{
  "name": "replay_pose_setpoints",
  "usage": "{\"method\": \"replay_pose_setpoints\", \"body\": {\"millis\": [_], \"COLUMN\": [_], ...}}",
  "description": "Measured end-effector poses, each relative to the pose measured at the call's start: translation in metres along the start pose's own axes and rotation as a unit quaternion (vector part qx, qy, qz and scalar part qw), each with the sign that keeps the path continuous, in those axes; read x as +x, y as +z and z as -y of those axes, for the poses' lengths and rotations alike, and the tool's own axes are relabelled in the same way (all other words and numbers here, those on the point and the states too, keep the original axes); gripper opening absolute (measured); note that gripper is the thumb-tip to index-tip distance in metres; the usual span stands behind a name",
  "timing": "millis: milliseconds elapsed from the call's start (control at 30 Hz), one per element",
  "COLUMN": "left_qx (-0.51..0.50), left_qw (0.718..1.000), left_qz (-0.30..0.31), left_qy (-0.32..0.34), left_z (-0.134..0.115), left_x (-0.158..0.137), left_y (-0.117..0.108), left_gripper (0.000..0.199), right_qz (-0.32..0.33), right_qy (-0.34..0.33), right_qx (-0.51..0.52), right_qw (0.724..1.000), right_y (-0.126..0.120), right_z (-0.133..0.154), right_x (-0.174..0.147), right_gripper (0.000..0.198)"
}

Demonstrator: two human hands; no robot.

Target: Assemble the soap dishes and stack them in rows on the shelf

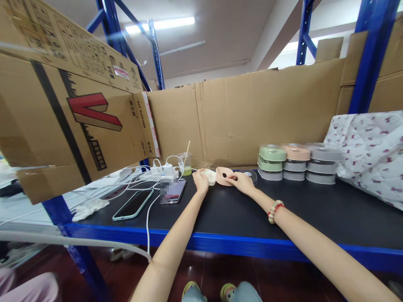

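My left hand (pixel 201 181) is closed on the left edge of a small cream-white dish-like piece (pixel 210 178) on the black shelf top. Just right of it lies a peach-coloured shallow plastic piece (pixel 220 171) with a dark spot or hole in its middle. The thumb and fingers of my right hand (pixel 243 183) are pinched together at the right rim of this peach piece; whether something smaller is between them is too small to tell. A clear plastic lid-like part (pixel 252 175) sits behind my right hand, partly hidden by it.
Stacked round containers, green (pixel 272 153), peach (pixel 296 152) and grey (pixel 323 152), stand at right beside a patterned cloth (pixel 371 155). At left lie two phones (pixel 134 204), white chargers with cables (pixel 168 170), and a cup with a straw (pixel 187 170). Cardboard (pixel 239 117) walls the back.
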State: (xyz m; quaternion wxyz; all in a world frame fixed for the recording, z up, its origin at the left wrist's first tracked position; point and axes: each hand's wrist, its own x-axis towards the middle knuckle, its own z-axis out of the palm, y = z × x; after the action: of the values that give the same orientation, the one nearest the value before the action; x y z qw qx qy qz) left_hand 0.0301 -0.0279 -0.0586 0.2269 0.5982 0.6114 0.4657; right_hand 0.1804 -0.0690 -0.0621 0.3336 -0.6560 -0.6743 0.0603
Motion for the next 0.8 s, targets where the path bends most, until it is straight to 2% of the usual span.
{"method": "replay_pose_setpoints", "body": {"millis": [133,267,367,433,500,567,633,700,800], "left_qx": [0.043,0.094,0.127,0.141,0.158,0.185,0.21,0.221,0.224], "left_qw": [0.999,0.995,0.991,0.99,0.987,0.98,0.965,0.943,0.919], "left_qz": [-0.026,-0.005,0.009,0.016,0.021,0.031,0.064,0.123,0.192], "left_qy": [-0.011,-0.043,-0.043,-0.025,0.008,0.066,0.146,0.215,0.261], "left_z": [-0.005,-0.008,-0.008,-0.006,-0.005,-0.003,-0.001,0.0,0.003], "left_x": [-0.006,-0.013,-0.015,-0.015,-0.015,-0.013,-0.01,-0.008,-0.005], "left_y": [-0.005,-0.003,-0.002,-0.002,-0.001,0.001,0.005,0.009,0.014], "left_gripper": [0.045,0.044,0.047,0.048,0.048,0.044,0.039,0.035,0.031], "right_qz": [0.018,-0.039,-0.071,-0.037,0.017,0.04,0.032,0.02,0.001], "right_qy": [-0.012,-0.027,0.039,0.117,0.162,0.157,0.136,0.123,0.113], "right_qx": [-0.074,-0.136,-0.173,-0.188,-0.188,-0.179,-0.172,-0.168,-0.17], "right_qw": [0.997,0.99,0.982,0.974,0.969,0.97,0.975,0.978,0.979], "right_y": [-0.001,0.003,0.003,-0.001,-0.005,-0.009,-0.01,-0.009,-0.007], "right_z": [0.003,0.003,0.004,0.004,0.003,0.003,0.002,0.002,-0.001], "right_x": [-0.001,0.0,-0.002,-0.004,-0.005,-0.005,-0.005,-0.005,-0.003], "right_gripper": [0.02,0.035,0.049,0.055,0.057,0.053,0.047,0.044,0.041]}}
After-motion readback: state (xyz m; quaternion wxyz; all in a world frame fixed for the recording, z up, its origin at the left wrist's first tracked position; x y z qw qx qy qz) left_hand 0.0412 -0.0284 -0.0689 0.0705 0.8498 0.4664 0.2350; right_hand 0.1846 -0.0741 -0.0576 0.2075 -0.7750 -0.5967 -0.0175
